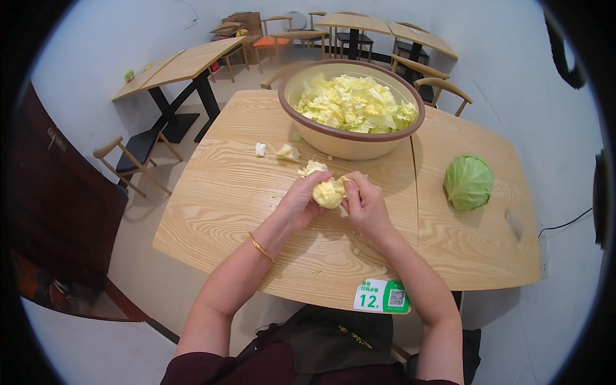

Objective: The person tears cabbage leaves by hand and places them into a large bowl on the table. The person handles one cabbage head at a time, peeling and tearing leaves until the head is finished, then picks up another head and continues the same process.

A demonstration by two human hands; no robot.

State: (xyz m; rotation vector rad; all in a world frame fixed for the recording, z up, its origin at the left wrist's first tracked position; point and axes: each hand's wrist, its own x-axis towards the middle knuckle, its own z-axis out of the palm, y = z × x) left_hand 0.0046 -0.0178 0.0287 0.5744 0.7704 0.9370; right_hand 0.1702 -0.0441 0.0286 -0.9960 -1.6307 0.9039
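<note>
Between my hands is a small pale-yellow cabbage heart, held above the wooden table. My left hand grips it from the left, thumb on top. The fingers of my right hand pinch a leaf at its right side. Just beyond the hands, a large beige plastic basin with a brown rim holds a heap of torn cabbage leaves. Cabbage scraps, among them a cut core piece and a white stem chunk, lie left of the basin's base.
A whole green cabbage sits on the table's right part. Near my right forearm, a green-and-white card with a printed code lies at the front edge. Another table and a chair stand to the left; more tables and chairs are behind.
</note>
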